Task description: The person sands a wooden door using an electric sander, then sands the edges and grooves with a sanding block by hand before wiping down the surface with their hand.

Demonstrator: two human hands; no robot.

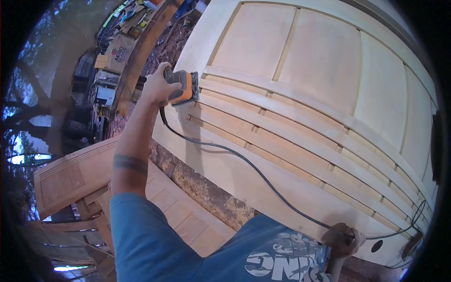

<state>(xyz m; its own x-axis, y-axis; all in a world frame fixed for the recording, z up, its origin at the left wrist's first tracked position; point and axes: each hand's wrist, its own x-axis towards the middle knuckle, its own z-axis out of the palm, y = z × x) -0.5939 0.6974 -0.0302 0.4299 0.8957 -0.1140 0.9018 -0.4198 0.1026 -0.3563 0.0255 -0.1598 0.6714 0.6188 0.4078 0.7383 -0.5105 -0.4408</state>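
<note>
My left hand (159, 86) is wrapped round an orange and black electric sander (187, 88), with my arm stretched far forward. The sander's pad rests on the pale wooden frame of a large panelled piece (178, 120), beside the ends of its long slats (263, 120). From the sander a black power cord (244, 162) runs across the lower frame board to my right hand (345, 238). That hand is closed round the cord at the near edge of the board, close to a dark oval hole (377, 246).
More panelled wooden pieces (77, 176) lie to the left and below. Sawdust (195, 185) covers the ground between them and the large piece. Behind a long timber beam (141, 54) sit a printed sack (120, 51) and assorted clutter. The cord loops at the far right edge.
</note>
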